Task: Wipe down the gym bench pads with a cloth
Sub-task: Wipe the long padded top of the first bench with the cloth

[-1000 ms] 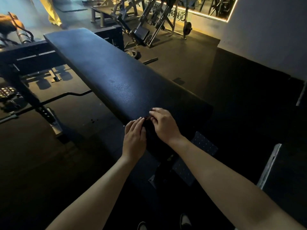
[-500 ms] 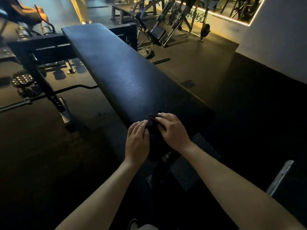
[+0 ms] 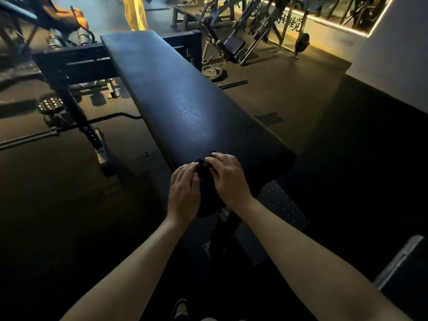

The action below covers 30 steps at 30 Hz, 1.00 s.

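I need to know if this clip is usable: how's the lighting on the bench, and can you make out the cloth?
Head view: dim overall, a warm light strip glowing at the back; a pale sheen on the bench pad; the dark cloth between the left hand and right hand nearly merges with the pad; the floor at right falls to black; top left is smeared.

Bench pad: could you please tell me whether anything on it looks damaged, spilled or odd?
No tear or spill shows on the bench pad. Only a pale patch at mid-length stands out; whether it is moisture or glare, I cannot tell.
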Available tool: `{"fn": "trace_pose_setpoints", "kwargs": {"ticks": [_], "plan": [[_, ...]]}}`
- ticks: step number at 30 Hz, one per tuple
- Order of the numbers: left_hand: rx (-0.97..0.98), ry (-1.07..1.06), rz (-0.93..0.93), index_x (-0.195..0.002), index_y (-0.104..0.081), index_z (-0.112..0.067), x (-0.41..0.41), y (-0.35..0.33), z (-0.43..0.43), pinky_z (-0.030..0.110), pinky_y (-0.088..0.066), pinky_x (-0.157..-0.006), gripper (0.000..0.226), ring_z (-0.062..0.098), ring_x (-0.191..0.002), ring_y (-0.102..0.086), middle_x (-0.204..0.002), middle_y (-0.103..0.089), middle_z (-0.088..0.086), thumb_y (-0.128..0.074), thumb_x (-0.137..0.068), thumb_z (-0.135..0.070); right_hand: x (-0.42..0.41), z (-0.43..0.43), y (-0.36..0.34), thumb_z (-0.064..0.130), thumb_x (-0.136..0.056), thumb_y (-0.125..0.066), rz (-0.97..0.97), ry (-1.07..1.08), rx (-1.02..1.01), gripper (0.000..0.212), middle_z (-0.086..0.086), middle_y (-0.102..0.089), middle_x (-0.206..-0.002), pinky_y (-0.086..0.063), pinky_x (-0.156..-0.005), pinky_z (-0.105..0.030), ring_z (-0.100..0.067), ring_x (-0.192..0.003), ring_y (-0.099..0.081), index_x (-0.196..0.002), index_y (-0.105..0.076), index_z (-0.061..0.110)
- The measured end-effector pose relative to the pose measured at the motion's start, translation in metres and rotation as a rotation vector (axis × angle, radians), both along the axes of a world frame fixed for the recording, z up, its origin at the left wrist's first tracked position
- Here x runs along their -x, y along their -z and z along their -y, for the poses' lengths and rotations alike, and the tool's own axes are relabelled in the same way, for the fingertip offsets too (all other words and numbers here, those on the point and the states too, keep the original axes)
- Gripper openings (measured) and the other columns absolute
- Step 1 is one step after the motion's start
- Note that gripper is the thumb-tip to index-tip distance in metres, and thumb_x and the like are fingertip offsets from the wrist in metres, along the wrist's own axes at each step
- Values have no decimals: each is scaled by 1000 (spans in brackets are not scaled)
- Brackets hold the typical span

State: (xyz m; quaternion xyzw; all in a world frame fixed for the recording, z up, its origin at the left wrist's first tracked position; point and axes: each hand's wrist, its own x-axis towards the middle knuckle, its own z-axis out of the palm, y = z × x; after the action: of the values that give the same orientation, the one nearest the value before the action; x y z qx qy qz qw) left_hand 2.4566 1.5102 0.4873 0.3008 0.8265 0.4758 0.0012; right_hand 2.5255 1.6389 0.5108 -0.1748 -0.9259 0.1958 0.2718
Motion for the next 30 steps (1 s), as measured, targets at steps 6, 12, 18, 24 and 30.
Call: {"fn": "trace_pose_setpoints", "kwargs": {"ticks": [6,12,18,24,30], "plan": [[24,-47,-26,-135,-60,-17,-4,-15,-17,36,-32,-114,45,12,-127,-45,-133,-63,-1,-35,-100,-32,-13,8,12,26,-91,-57,18,-128,-107,34,2,-60,-136,-38,-109,-42,-26,-127,-49,-123,-69,24],[296,31,-127,-143,-53,-26,-10,-21,-48,35,-20,-119,50,11,-140,-34,-149,-50,-8,-29,-101,-41,-23,-49,11,21,-95,-54,-16,-63,-77,32,-2,-63,-129,-42,-106,-40,-26,-120,-52,-120,-71,13],[358,8,-196,-141,-56,-27,-13,-18,-41,36,-22,-119,47,13,-143,-34,-151,-48,-9,-33,-103,-40,-21,-82,6,7,-90,-57,-25,162,-10,32,-9,-64,-126,-38,-107,-38,-34,-115,-53,-118,-71,7],[354,-37,-106,-135,-60,-21,-13,-31,-69,33,-18,-114,38,13,-137,-35,-146,-53,-7,-39,-105,-30,-17,-51,8,25,-95,-54,39,-117,10,38,-4,-61,-134,-39,-109,-39,-24,-125,-52,-130,-65,14],[481,41,-220,-148,-46,-25,-22,-27,-88,39,-20,-118,46,14,-142,-29,-156,-41,-7,-33,-106,-38,-29,-107,8,21,-95,-50,28,-25,-59,35,-6,-64,-128,-42,-104,-40,-27,-118,-53,-121,-70,9]]}}
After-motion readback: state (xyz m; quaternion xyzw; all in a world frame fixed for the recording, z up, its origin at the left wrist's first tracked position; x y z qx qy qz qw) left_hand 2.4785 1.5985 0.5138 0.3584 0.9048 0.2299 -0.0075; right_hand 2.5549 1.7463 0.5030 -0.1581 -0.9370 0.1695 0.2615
